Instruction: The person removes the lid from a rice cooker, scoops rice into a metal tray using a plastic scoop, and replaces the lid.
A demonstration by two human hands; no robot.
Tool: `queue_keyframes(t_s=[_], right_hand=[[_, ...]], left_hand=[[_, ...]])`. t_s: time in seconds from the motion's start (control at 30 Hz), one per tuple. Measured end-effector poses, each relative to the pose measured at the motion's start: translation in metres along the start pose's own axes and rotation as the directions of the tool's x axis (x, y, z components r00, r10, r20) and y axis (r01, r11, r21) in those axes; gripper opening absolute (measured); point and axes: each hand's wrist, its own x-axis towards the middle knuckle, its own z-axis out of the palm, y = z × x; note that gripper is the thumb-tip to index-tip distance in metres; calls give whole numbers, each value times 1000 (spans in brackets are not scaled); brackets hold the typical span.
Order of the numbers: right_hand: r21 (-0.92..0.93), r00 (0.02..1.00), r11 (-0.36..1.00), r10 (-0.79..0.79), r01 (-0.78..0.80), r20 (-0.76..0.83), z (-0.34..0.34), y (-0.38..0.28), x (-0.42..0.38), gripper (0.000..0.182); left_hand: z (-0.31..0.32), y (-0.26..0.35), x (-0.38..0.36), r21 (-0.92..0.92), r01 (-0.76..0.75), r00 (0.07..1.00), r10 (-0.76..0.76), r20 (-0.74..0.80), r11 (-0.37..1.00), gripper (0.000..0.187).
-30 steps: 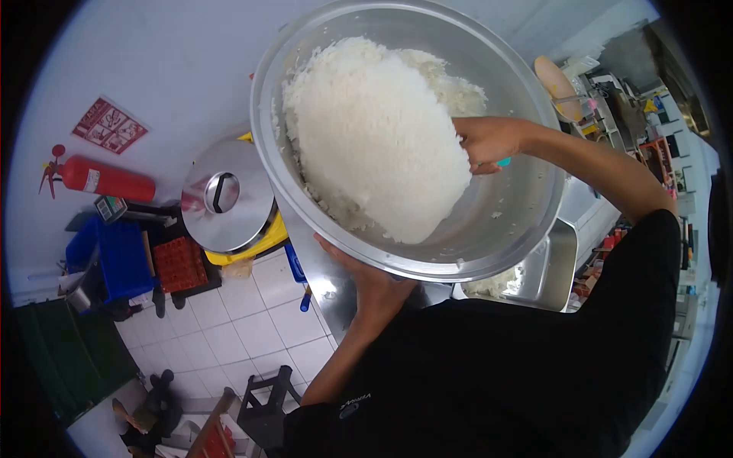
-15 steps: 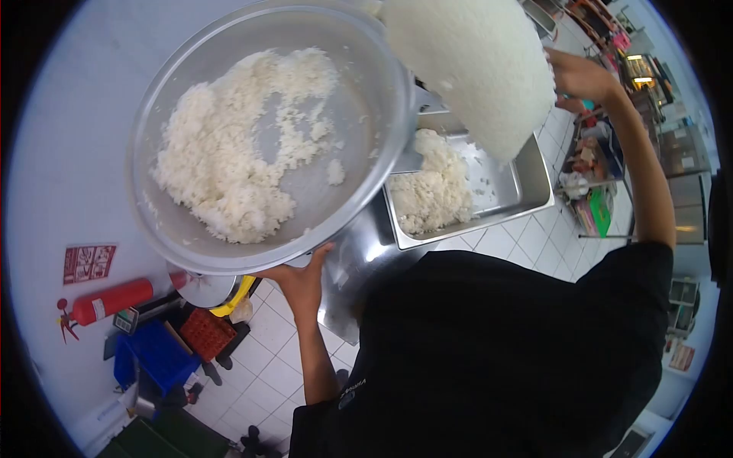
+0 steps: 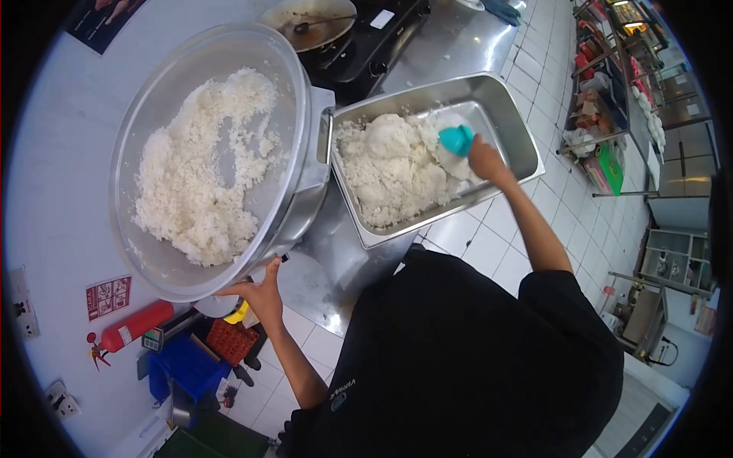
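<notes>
A large metal pot (image 3: 294, 210), tilted with its mouth toward me, holds cooked white rice (image 3: 187, 175) spread over part of its inside. My left hand (image 3: 263, 296) grips the pot at its lower rim, some fingers hidden behind it. To the right, a rectangular steel food pan (image 3: 513, 126) has a heap of rice (image 3: 397, 164) along its left and middle. In my right hand (image 3: 487, 159) is a teal rice scoop (image 3: 456, 140), its blade at the rice on the pan's right side.
The pot and pan are by a steel counter (image 3: 332, 267). Behind them stand a black stove (image 3: 374, 46) and a wok with a ladle (image 3: 309, 23). A fire extinguisher (image 3: 137, 327) hangs on the left wall. Shelves (image 3: 611, 114) stand across the tiled floor.
A big lump of rice that hung near the camera by my right hand is gone from there. The pan holds more rice. My right hand moved down and left to the pan.
</notes>
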Motion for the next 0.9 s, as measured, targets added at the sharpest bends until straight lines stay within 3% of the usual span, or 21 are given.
queue_keyframes(t_s=[0.1, 0.17, 0.23, 0.27, 0.33, 0.4, 0.43, 0.47, 0.5, 0.53, 0.57, 0.6, 0.67, 0.7, 0.73, 0.77, 0.8, 0.87, 0.9], right_hand=[[94, 994, 994, 66, -58, -88, -70, -2, -21, 27], [139, 989, 988, 81, -64, -124, -77, 2, -22, 25], [-126, 961, 955, -260, 270, 92, -44, 23, -11, 26], [-84, 989, 985, -150, 149, 1, -12, 4, -13, 26], [-64, 992, 990, 121, -123, -23, 19, -17, 11, 28], [-82, 965, 987, -115, 138, 237, -24, 6, 31, 30], [105, 941, 980, 127, -167, 312, -75, -20, 16, 31], [130, 1000, 991, -11, 12, -3, -70, 13, 28, 26], [-226, 789, 811, -581, 540, -201, -74, 81, 59, 28], [222, 945, 930, -246, 293, -215, -137, 28, 19, 31], [-40, 851, 914, -392, 404, -350, -168, 37, 33, 32], [381, 955, 916, -6, 124, -297, -226, -64, -22, 32], [462, 965, 865, -84, 195, -249, -279, -133, -27, 34], [416, 924, 831, -282, 369, -258, -288, -168, -27, 33], [362, 849, 768, -462, 528, -257, -291, -203, -27, 32], [45, 545, 591, -708, 805, -449, -282, -242, -22, 31], [-315, 134, 320, -860, 893, -492, -270, -281, -11, 29], [-194, 412, 433, -900, 880, -139, -247, -339, 25, 29], [-303, 508, 484, -862, 821, 0, -233, -377, 36, 28]], left_hand=[[6, 7, 1, -42, -40, 999, 38, -36, 998, 134], [5, 3, 0, -10, -36, 998, 35, -59, 999, 134], [7, 2, 1, 14, -44, 997, 44, -70, 999, 135], [8, 3, 1, 0, -55, 997, 55, -59, 998, 135], [8, 5, 0, -30, -77, 996, 76, -48, 997, 137], [4, 7, 1, -58, -91, 994, 88, -60, 994, 138], [3, 8, 3, -74, -98, 993, 93, -68, 992, 139], [4, 11, 3, -84, -90, 992, 82, -94, 992, 139], [3, 14, 1, -52, -72, 994, 67, -92, 996, 140], [1, 15, -1, -15, -51, 995, 50, -91, 999, 140], [1, 9, 0, -47, -65, 994, 61, -90, 997, 143], [2, 4, 1, -43, -53, 990, 47, -132, 998, 143], [-1, -5, 3, 25, -117, 989, 119, -93, 993, 144], [-5, -1, 3, 29, -109, 986, 112, -126, 994, 144], [-7, 8, 2, 59, -56, 993, 62, -99, 997, 145], [-10, 12, 2, 82, -3, 998, 9, -69, 997, 145], [-12, 11, 2, 66, 6, 996, 0, -88, 998, 145], [-21, 5, 2, 101, -25, 994, 36, -107, 995, 146], [-28, 4, 5, 91, -13, 992, 24, -123, 996, 146]])
